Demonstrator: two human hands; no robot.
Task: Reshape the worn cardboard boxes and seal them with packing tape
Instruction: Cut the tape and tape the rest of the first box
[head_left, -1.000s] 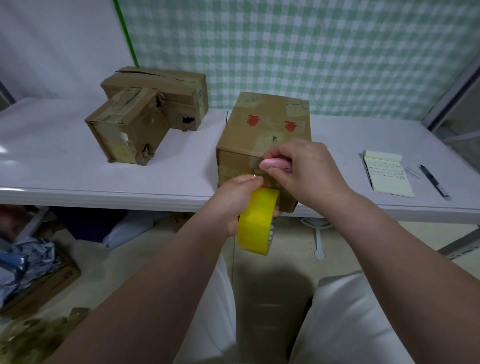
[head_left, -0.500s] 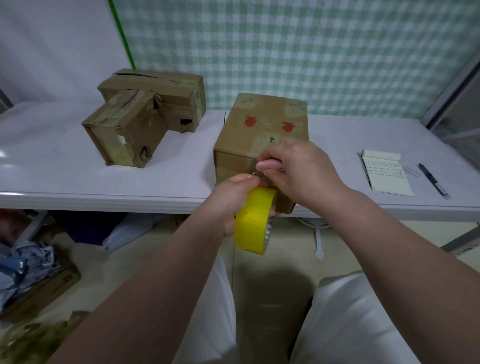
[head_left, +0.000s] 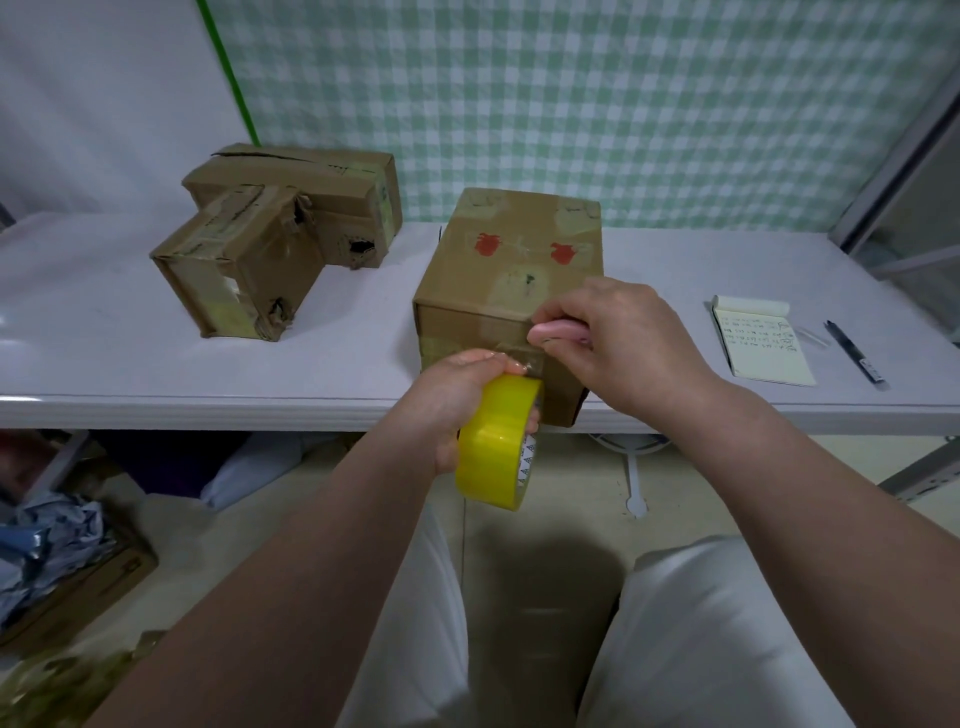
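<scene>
**Room on both flanks, box front crowded**

The left hand (head_left: 462, 400), gripping the tape roll (head_left: 493, 447), and the right hand (head_left: 613, 338), gripping a pink tool (head_left: 558, 330), are blocking the near face of the middle box (head_left: 514, 249). Bare table (head_left: 156, 374) is lying open between it and two worn boxes (head_left: 239, 270) at the left. A notepad (head_left: 763, 348) and pen (head_left: 857, 356) are occupying the right side.

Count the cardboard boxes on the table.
3. The centre box sits at the near edge of the table; at left, a smaller box touches a longer box behind it. Lower left, floor cardboard may be a fourth, mostly hidden.
</scene>
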